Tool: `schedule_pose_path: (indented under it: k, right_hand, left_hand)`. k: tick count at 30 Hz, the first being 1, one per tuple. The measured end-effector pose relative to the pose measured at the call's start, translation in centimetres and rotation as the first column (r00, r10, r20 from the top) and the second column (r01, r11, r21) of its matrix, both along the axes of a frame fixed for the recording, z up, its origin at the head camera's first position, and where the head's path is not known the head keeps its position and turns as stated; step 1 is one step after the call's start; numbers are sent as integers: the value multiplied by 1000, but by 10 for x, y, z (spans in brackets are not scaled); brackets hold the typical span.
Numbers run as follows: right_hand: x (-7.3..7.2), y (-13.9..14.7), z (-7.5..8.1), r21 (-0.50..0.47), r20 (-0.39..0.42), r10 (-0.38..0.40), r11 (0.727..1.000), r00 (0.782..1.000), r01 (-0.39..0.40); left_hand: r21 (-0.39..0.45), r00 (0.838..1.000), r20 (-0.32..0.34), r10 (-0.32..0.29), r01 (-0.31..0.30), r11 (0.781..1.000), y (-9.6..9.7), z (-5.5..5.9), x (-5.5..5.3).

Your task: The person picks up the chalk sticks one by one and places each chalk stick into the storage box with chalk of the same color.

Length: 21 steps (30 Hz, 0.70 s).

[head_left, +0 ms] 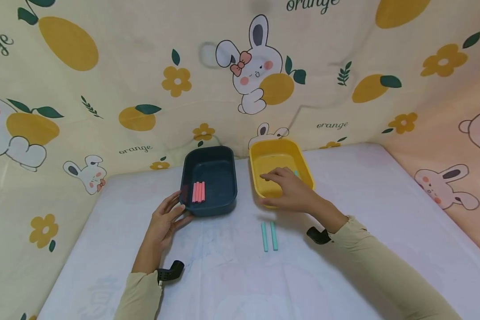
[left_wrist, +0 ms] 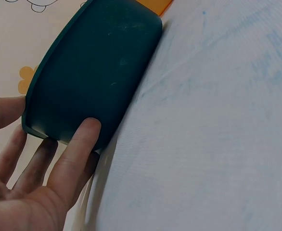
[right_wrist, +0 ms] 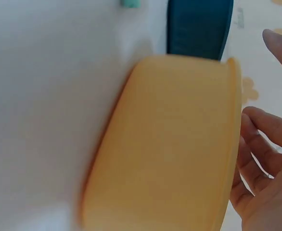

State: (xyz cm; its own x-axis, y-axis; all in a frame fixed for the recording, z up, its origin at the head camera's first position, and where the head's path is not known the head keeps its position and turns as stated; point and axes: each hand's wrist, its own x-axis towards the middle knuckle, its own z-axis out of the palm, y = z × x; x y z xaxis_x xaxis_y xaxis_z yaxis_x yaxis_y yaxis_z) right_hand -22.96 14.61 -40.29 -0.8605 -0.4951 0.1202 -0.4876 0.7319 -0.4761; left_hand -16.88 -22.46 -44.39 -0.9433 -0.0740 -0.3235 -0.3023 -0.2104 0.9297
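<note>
My left hand (head_left: 164, 222) holds the near left corner of a dark blue bin (head_left: 220, 209), with one digit against its near wall (left_wrist: 93, 62) and others round the side. Several pink chalk-like sticks (head_left: 198, 192) lie side by side in that bin. Over the near part of a yellow bin (head_left: 257, 155) hovers my right hand (head_left: 290, 191), fingers spread and relaxed, nothing seen in them. Part of a teal stick (head_left: 296, 174) shows inside the yellow bin; the hand hides much of the interior. Two teal sticks (head_left: 265, 237) lie nearly parallel on the table in front.
A white cloth covers the table (head_left: 232, 284). Behind the bins rises a cream curtain (head_left: 144, 66) printed with rabbits, oranges and flowers, and it continues at the right. The two bins stand side by side near the back edge, with a narrow gap between them.
</note>
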Motion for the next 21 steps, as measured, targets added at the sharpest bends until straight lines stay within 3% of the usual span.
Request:
schedule_pose_path:
  k: [6,12,16,21]
  right_hand:
    - [7,23,-2,-35,42,-51,998,998,53]
    - [9,47,-4,-58,-12,-65,996,998,64]
    - [9,68,-6,-61,-49,-134,990,990,131]
    - [11,87,-9,-72,-33,-205,977,978,202]
  left_hand:
    - [-4,1000,-1,-1,1,1000,0,0,0]
    - [-13,1000,2,8,-8,1000,1,0,0]
    - [2,1000,4,11,-12,1000,2,-1,0]
    - [-7,1000,9,11,-11,1000,2,-1,-1]
